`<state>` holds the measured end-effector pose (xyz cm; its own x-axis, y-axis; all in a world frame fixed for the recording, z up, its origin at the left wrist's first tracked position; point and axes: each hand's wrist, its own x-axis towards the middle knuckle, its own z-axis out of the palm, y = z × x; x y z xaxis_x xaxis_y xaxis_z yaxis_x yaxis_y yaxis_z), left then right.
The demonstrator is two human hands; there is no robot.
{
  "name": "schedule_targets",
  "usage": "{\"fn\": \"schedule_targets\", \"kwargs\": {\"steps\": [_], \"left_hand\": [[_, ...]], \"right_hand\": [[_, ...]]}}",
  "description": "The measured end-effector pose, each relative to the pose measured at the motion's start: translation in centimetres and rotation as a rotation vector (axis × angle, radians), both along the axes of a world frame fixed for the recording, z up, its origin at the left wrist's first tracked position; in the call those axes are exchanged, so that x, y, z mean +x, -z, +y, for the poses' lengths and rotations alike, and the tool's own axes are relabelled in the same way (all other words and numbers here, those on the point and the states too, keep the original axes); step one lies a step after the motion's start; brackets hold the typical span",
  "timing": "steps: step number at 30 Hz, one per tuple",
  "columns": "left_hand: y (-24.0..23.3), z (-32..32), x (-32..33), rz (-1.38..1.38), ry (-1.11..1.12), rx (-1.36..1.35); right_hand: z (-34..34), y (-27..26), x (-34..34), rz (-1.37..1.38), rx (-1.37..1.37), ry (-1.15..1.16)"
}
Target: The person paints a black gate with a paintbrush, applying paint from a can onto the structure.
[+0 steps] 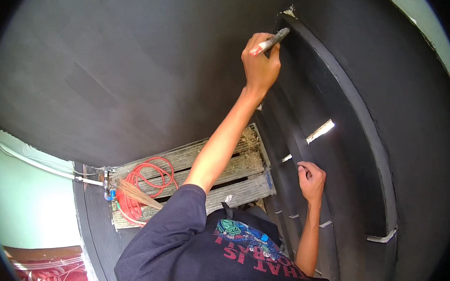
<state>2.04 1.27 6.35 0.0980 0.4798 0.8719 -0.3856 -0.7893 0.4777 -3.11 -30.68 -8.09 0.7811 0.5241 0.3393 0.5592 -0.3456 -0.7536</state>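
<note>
My left hand [261, 64] is raised against the dark grey wall and grips a slim paintbrush [273, 42]. Its handle end is red and white, and the rest is smeared dark; I cannot make out the bristles. The brush's far end is by the upper corner of a dark-painted ledge [343, 78], where a pale unpainted spot [290, 12] shows. Lower on the right, my right hand [311, 181] has loosely curled fingers beside the edge of a shelf-like dark board [299, 134]. Whether it touches that edge is unclear.
Below lies a slatted wooden platform [221, 191] bearing a coiled red hose [156, 175] and a straw broom [139, 193]. A tap with a blue handle [110, 194] joins a white pipe [31, 164] at left. Pale strips [320, 131] interrupt the dark boards. Red patterned cloth [51, 267] shows at lower left.
</note>
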Motion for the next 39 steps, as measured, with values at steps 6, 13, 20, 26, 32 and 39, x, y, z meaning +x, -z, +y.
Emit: {"fn": "schedule_targets", "kwargs": {"steps": [6,13,20,26,32,39], "left_hand": [[1.7,-0.8,-1.4,0.060,0.268,0.115],[-0.9,1.3,-1.1,0.082,0.112,-0.058],[0.1,-2.1,-2.6,0.140,0.425,-0.029],[-2.2,1.5,-0.3,-0.116,0.441,-0.589],[-1.0,-1.4,2.6,-0.282,0.508,-0.943],[-0.7,-1.8,2.0,-0.198,0.751,-0.925]], "right_hand": [[-0.2,0.6,0.0,0.010,-0.032,0.002],[-0.1,0.3,-0.1,-0.013,-0.016,-0.004],[-0.1,0.4,0.3,-0.009,-0.016,0.015],[0.0,0.1,-0.2,-0.006,-0.011,0.006],[-0.1,0.7,0.2,0.007,0.003,0.003],[-0.2,-0.1,0.0,0.002,-0.003,-0.002]]}}
